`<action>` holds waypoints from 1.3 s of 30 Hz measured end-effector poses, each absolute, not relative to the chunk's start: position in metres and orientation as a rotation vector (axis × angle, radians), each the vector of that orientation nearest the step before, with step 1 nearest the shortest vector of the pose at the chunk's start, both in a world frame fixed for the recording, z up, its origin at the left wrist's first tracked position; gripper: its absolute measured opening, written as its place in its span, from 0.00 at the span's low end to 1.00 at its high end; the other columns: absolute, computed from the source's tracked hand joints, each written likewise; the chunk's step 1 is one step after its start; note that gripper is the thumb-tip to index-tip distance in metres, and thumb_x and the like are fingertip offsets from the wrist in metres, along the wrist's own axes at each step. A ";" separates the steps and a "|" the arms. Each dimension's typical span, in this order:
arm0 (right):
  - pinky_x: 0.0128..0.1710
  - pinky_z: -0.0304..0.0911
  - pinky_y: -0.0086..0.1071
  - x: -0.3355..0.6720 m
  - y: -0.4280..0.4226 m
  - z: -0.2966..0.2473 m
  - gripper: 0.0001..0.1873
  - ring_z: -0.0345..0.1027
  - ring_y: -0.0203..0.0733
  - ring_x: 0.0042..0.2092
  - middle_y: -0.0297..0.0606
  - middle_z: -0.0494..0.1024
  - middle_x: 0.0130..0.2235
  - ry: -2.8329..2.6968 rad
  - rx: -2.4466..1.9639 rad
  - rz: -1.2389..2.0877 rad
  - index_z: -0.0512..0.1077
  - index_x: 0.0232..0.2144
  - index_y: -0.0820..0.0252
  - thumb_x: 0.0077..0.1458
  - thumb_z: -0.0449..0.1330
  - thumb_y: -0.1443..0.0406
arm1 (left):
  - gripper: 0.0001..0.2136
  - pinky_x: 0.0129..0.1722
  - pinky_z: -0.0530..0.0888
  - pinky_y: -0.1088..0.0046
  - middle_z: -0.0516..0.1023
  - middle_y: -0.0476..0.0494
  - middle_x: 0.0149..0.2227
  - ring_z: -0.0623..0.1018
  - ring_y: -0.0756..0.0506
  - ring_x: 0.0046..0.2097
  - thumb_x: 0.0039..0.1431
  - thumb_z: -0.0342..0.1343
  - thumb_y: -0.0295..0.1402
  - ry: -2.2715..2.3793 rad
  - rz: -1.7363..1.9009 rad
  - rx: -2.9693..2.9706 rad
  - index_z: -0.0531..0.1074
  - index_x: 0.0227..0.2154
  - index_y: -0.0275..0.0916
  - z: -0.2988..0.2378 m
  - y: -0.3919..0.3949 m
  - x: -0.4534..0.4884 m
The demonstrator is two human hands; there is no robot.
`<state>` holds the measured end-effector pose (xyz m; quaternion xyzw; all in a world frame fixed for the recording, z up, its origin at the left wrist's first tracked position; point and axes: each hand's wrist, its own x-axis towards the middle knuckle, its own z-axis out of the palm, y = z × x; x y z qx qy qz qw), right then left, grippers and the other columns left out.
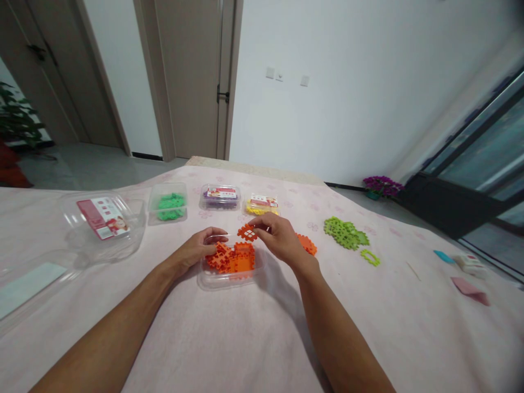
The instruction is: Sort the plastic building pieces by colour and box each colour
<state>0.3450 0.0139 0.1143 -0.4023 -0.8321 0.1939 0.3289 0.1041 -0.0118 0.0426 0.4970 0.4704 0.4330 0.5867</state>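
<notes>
An orange window-shaped building piece (248, 233) with notched edges is pinched between the thumb and fingers of my right hand (278, 234), just above a clear plastic box (229, 281). Inside that box lie several orange building pieces (242, 261), some flat and some joined at angles. My left hand (204, 244) grips the box's left side, its thumb beside the orange pieces. Partly hidden behind my right wrist, more orange pieces (306, 244) rest on the cloth.
Behind stand boxes of green pieces (171, 206), purple pieces (221, 201) and yellow pieces (262, 205). A large clear package (135, 232) lies at left. Lime-green pieces (346, 233) and a lime frame (370, 257) lie at right, with a pink cloth (470, 289) farther off.
</notes>
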 end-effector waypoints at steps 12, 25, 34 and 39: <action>0.37 0.59 0.28 0.339 0.001 0.116 0.12 0.70 0.36 0.36 0.34 0.80 0.35 -2.662 -1.043 0.577 0.81 0.35 0.55 0.53 0.61 0.73 | 0.22 0.52 0.72 0.59 0.79 0.33 0.51 0.78 0.39 0.52 0.44 0.65 0.30 1.071 1.021 1.172 0.72 0.46 0.37 0.037 -0.008 0.102; 0.36 0.59 0.32 0.315 -0.026 0.118 0.15 0.73 0.45 0.43 0.44 0.79 0.44 -2.939 -1.260 0.180 0.77 0.42 0.59 0.57 0.54 0.74 | 0.23 0.50 0.73 0.59 0.77 0.32 0.52 0.78 0.39 0.51 0.44 0.64 0.28 1.066 1.011 1.140 0.70 0.46 0.37 0.036 -0.008 0.102; 0.35 0.57 0.28 0.325 -0.021 0.122 0.10 0.68 0.37 0.39 0.39 0.76 0.42 -2.871 -1.170 0.324 0.76 0.37 0.59 0.55 0.58 0.72 | 0.22 0.49 0.74 0.60 0.77 0.32 0.52 0.77 0.39 0.52 0.44 0.63 0.28 1.064 1.016 1.130 0.71 0.46 0.37 0.036 -0.008 0.103; 0.37 0.58 0.28 0.327 -0.013 0.117 0.11 0.69 0.38 0.40 0.39 0.78 0.40 -2.814 -1.205 0.341 0.77 0.39 0.59 0.53 0.59 0.72 | 0.22 0.47 0.74 0.62 0.77 0.33 0.52 0.78 0.40 0.50 0.44 0.63 0.27 1.075 1.017 1.136 0.71 0.46 0.37 0.035 -0.007 0.103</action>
